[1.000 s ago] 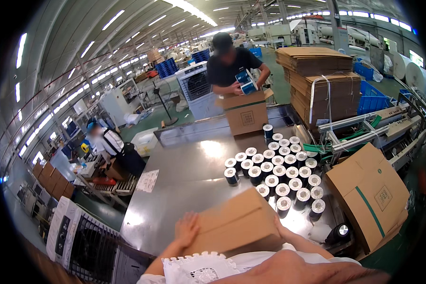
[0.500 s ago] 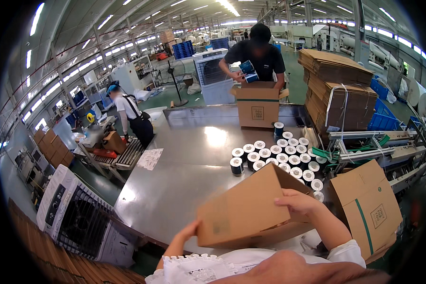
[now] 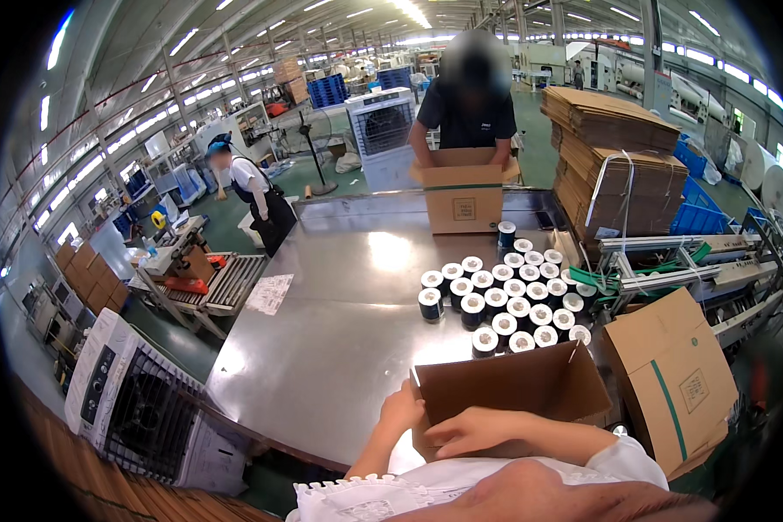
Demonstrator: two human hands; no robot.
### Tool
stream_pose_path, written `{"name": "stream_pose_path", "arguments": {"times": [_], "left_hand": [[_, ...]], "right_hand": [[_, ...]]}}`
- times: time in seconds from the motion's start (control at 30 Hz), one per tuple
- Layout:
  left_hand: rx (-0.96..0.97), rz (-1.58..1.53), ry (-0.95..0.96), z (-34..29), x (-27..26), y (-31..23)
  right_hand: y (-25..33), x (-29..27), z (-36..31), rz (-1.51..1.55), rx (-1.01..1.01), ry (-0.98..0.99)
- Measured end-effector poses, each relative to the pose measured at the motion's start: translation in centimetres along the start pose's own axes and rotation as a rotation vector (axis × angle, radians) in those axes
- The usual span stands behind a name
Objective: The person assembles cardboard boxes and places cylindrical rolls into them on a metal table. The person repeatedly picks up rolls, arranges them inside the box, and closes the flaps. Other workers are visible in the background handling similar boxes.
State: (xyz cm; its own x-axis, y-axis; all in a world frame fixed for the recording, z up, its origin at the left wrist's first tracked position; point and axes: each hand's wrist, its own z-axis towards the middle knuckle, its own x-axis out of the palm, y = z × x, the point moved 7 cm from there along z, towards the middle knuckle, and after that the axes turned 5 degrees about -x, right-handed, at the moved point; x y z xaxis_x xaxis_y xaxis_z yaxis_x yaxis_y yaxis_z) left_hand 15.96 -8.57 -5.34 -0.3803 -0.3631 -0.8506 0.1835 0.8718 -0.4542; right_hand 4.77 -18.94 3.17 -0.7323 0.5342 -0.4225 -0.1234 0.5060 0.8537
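Note:
An open-topped cardboard box (image 3: pixel 513 383) stands at the near edge of the metal table (image 3: pixel 322 348), directly in front of me. My left hand (image 3: pixel 402 409) grips its left wall, fingers wrapped round the edge. Across the near side reaches my right hand (image 3: pixel 474 431), fingers stretched toward the left and apart, by the near rim; whether they touch the cardboard I cannot tell. Just beyond the box stand several dark cylinders with white round tops (image 3: pixel 518 306), packed loosely in a group. The inside of the box shows only bare brown walls; its bottom is hidden.
Across the table a person (image 3: pixel 468 113) has both arms in another cardboard box (image 3: pixel 464 204). A closed-sided carton with a green stripe (image 3: pixel 670 383) leans at my right. Flattened cartons (image 3: pixel 618 165) are stacked behind it. A white air cooler (image 3: pixel 148 400) stands lower left.
The box in my hands has turned upright, its opening now facing up. My right hand has moved left across its near side. The far person has lowered the blue-labelled cylinders into the other box.

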Motion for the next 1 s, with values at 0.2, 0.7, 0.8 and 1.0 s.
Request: {"name": "stream_pose_path", "arguments": {"times": [0.2, 0.7, 0.8, 1.0], "left_hand": [[0.06, -0.265, 0.081, 3.0, 1.4, 7.8], [-0.064, 0.132, 0.047, 1.1, 4.9, 4.9], [-0.064, -0.063, 0.246, 0.5, 7.8, 6.9], [-0.124, -0.232, 0.232, 2.2, 4.3, 9.3]], "right_hand": [[-7.8, -6.2, -18.6, -0.595, 0.726, -1.081], [-28.2, 4.1, -28.6, -0.398, 0.93, -1.198], [-26.2, 2.9, -22.6, -0.042, 0.998, -0.991], [-30.2, 6.1, -18.1, -0.052, 0.746, -1.118]]}}
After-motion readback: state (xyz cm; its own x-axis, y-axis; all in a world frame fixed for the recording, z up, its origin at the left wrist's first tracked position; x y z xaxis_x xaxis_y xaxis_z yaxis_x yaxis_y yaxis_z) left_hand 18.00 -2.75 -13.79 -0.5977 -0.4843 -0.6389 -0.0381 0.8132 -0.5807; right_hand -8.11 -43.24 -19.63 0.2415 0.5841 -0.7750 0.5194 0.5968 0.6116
